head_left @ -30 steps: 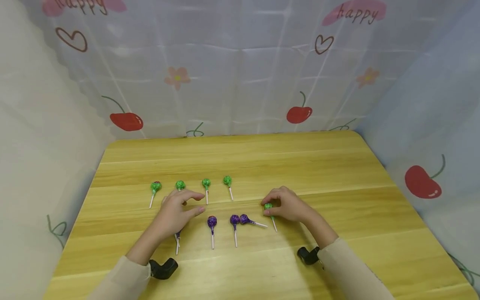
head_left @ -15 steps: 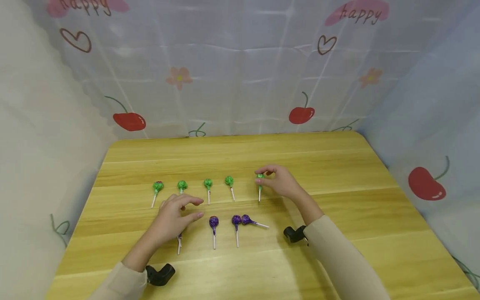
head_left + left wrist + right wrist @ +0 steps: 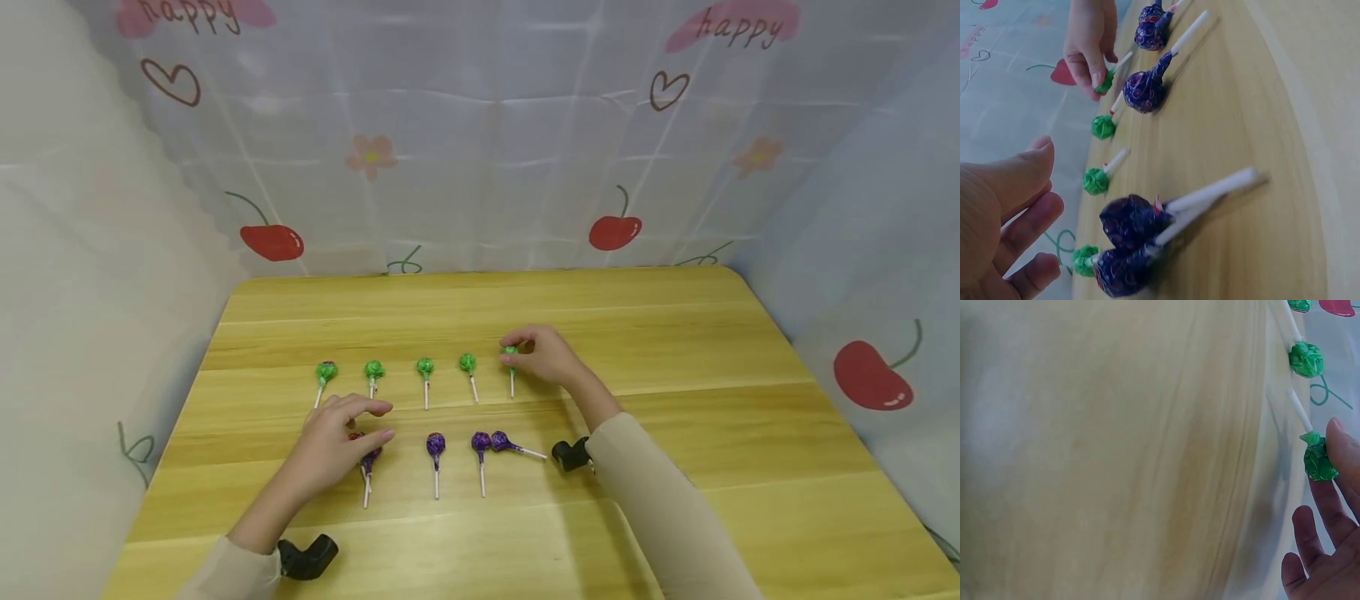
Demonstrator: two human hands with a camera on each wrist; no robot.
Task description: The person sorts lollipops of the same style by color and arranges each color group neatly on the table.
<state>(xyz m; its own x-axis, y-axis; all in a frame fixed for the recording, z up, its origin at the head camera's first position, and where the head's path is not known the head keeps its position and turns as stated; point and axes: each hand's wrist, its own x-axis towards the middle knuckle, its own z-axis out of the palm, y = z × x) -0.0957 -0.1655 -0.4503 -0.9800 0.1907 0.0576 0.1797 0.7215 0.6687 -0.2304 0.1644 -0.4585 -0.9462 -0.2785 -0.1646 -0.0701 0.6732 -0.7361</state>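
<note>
My right hand [image 3: 546, 357] pinches a green-wrapped lollipop [image 3: 1319, 459] by its head, between thumb and index finger. Its stick points toward me, at the right end of a row of green lollipops [image 3: 468, 362]. My left hand [image 3: 333, 442] hovers with thumb and fingers apart, holding nothing. Beneath and beside it, two purple-wrapped lollipops [image 3: 1132, 222] lie against each other with crossing sticks, partly covered by the hand in the head view. To their right are a single purple lollipop [image 3: 436, 446] and another purple pair [image 3: 481, 442], one of them lying sideways.
Everything lies on a wooden table [image 3: 675, 333]. A printed curtain [image 3: 480, 192] hangs along its back edge, with pale cloth at both sides. Black devices [image 3: 307, 557] sit at both wrists, below the beige sleeves [image 3: 663, 500].
My right hand has carried the green lollipop away from the purple ones, back and left to the green row's right end. The left hand has drifted slightly left, uncovering more of the purple pair.
</note>
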